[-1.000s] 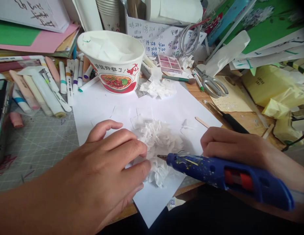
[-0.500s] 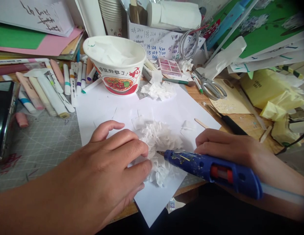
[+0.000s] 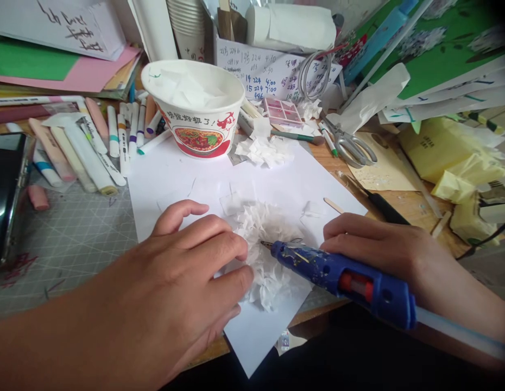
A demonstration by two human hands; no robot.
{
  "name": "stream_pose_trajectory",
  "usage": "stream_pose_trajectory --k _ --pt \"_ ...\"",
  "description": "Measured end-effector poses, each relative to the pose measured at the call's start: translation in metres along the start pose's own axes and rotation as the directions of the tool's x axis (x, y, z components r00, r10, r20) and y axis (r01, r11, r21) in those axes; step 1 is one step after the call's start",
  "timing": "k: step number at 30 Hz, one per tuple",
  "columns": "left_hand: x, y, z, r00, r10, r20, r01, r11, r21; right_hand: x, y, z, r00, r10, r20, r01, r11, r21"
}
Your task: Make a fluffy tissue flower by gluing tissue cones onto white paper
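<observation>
A ruffled white tissue-paper cluster [image 3: 263, 285] lies on a white paper sheet [image 3: 163, 179]. My left hand [image 3: 191, 282] rests at its left edge, index finger and thumb closed on the ruffles, the little finger lifted away. A blue hot glue gun [image 3: 350, 285] is in my right hand [image 3: 370, 239], fingers wrapped around its far side and mostly hidden. Its metal nozzle points left into the middle of the cluster. From the back of the gun sticks a pale glue stick [image 3: 460, 331].
Behind the sheet stands a paper bowl [image 3: 199, 122] of white tissue pieces, beside another crumpled tissue clump [image 3: 265, 149]. Markers [image 3: 114, 130] and a dark device [image 3: 6, 195] lie left. Scissors [image 3: 354, 146], a black-handled tool [image 3: 386, 208] and yellow packaging [image 3: 431, 149] sit right.
The glue gun has shifted slightly left and its nozzle has risen a little, deeper into the cluster's middle. My left hand has hardly moved.
</observation>
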State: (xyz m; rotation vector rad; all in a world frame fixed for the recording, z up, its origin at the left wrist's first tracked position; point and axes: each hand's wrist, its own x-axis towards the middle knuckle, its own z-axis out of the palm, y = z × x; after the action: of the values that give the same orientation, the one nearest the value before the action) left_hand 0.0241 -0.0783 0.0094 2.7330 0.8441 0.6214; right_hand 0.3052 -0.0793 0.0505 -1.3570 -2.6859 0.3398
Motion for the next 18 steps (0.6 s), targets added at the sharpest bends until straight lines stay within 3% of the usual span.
stream_pose_trajectory --k 9,18 --pt "0.0014 0.0013 0.0008 0.999 -0.022 -0.036 0.021 0.999 -0.026 -0.0008 -0.0008 0.0025 0.996 -0.076 -0.046 0.069 0.989 -0.129" --pt "0.0009 0.0022 -0.0002 0.999 -0.028 -0.034 0.027 0.999 -0.027 -0.0029 -0.0008 0.0021 0.992 -0.078 -0.097 0.058 0.979 -0.196"
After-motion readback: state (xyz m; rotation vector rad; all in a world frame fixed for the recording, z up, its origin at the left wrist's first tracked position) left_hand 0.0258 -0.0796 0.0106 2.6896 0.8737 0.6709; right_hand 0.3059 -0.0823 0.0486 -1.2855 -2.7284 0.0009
